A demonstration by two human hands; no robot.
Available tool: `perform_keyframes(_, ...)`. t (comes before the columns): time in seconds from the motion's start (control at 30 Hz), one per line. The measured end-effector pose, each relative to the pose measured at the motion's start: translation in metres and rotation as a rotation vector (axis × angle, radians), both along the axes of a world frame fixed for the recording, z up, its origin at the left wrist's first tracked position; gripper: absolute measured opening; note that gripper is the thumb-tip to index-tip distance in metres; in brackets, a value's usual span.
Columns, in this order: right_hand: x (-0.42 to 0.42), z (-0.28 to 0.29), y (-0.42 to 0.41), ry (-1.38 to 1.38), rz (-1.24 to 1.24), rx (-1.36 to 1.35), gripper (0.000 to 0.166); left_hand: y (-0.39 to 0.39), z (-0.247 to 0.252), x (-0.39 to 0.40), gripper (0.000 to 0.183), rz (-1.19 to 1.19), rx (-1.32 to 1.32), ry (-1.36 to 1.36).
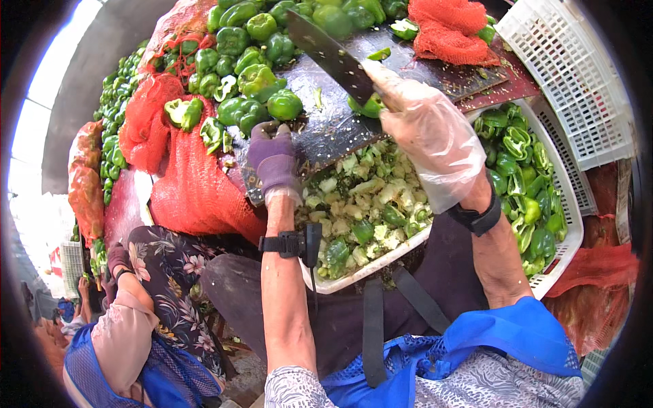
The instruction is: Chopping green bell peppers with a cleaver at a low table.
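My right hand (423, 127), in a clear plastic glove, grips a knife (336, 58) with a broad dark blade. The blade points up and left above the dark board (336, 130). Part of a green pepper (368, 107) shows just below the blade, partly hidden by it. My left hand (274, 158) wears a purple glove and sits at the board's left edge. Its fingertips are against or just beside a whole green bell pepper (250, 116); whether they grip it I cannot tell. Another whole pepper (284, 104) lies just above those fingers.
Below the board, a white tub (347, 286) holds pepper cores and scraps. A white crate (574, 239) of cut peppers stands at right, near a tilted white basket (571, 81). Red mesh sacks (199, 188) and heaped peppers (232, 41) lie left. A co-worker's arm (127, 296) is at lower left.
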State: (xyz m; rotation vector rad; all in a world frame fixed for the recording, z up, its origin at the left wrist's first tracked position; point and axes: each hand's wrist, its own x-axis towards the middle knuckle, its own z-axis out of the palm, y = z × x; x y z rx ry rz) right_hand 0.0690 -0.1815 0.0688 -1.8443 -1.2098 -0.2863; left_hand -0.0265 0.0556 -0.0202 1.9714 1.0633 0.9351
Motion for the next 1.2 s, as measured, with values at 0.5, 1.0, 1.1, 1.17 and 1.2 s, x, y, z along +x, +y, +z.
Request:
perform_keyframes(0.5, -0.034, -0.009, 0.073, -0.375, 0.072, -0.088, 0.018, 0.110, 0.004, 0.001, 0.040, -0.109, -0.015, -0.147)
perform_keyframes(1.0, -0.056, -0.024, 0.022, -0.169, 0.015, 0.176, 0.039, 0.092, -0.036, -0.016, 0.043, 0.043, -0.275, -0.042)
perform_keyframes(1.1, -0.053, -0.008, 0.031, -0.194, 0.023, 0.056, 0.038, 0.057, -0.020, -0.006, 0.048, 0.046, -0.304, -0.015)
perform_keyframes(1.17, -0.060, 0.003, 0.049, -0.173, 0.035, -0.127, 0.038, 0.049, -0.012, -0.007, 0.047, 0.036, -0.305, -0.059)
perform_keyframes(1.2, -0.068, 0.005, 0.065, -0.145, 0.065, -0.231, 0.038, 0.054, -0.011, -0.013, 0.046, 0.069, -0.230, -0.018)
